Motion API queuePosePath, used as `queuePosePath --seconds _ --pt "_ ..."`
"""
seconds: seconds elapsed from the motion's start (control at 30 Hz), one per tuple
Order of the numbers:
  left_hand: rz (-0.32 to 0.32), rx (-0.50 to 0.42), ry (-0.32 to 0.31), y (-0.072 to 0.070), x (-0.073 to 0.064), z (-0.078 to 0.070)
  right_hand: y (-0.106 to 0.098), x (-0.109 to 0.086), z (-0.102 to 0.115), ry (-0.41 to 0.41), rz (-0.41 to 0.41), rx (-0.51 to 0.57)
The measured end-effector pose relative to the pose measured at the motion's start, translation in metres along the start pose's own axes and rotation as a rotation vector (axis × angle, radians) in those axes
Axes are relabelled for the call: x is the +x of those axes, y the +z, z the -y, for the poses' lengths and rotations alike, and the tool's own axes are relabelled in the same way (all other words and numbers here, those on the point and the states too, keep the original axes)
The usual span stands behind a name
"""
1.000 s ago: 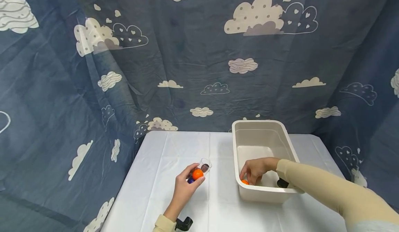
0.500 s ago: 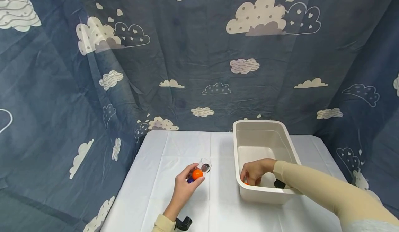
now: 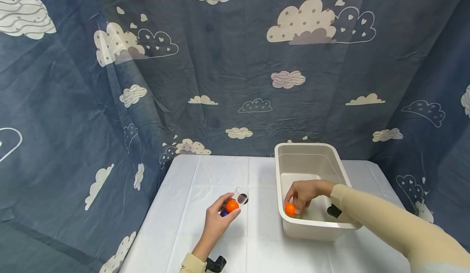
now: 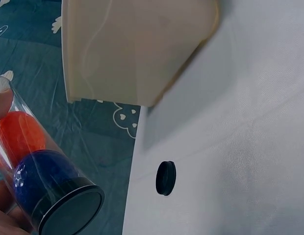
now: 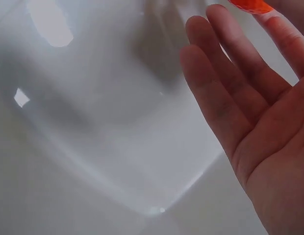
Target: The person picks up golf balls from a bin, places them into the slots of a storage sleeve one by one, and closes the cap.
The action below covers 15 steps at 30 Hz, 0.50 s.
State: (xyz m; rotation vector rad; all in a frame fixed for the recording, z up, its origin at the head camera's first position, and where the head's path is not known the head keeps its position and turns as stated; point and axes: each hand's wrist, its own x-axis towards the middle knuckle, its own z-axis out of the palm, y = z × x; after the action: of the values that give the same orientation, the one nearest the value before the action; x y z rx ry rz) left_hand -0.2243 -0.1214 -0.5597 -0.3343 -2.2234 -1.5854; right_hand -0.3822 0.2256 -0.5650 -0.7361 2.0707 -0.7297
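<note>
As right fingers (image 5: 287, 44) pinch | orange ball (image 3: 290, 210) between their tips | in bin (image 3: 308, 231)

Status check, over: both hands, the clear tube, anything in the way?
Left hand holds clear tube, orange ball and blue ball inside. Right hand pinches second orange ball within bin. Bin wall between right hand and tube; black cap on table.
</note>
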Motion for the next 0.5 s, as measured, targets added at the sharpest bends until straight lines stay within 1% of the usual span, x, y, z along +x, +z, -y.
queuePosePath --seconds 0.07,0.23,0.3,0.37,0.5 --pt "0.002 -0.005 0.002 0.000 0.000 0.000 -0.005 -0.005 0.002 -0.036 -0.011 0.017" --pt "0.022 -0.009 0.007 0.000 -0.001 -0.001 -0.017 -0.020 0.011 -0.157 -0.049 0.055" --pt "0.030 -0.009 0.008 0.000 -0.001 -0.001 -0.022 -0.026 0.015 -0.184 -0.071 0.065" --pt "0.035 -0.012 0.009 0.001 -0.001 -0.002 -0.026 -0.032 0.018 -0.184 -0.091 0.077" --pt "0.036 -0.021 0.006 0.002 -0.001 -0.004 -0.033 -0.040 0.024 -0.157 -0.131 0.080"
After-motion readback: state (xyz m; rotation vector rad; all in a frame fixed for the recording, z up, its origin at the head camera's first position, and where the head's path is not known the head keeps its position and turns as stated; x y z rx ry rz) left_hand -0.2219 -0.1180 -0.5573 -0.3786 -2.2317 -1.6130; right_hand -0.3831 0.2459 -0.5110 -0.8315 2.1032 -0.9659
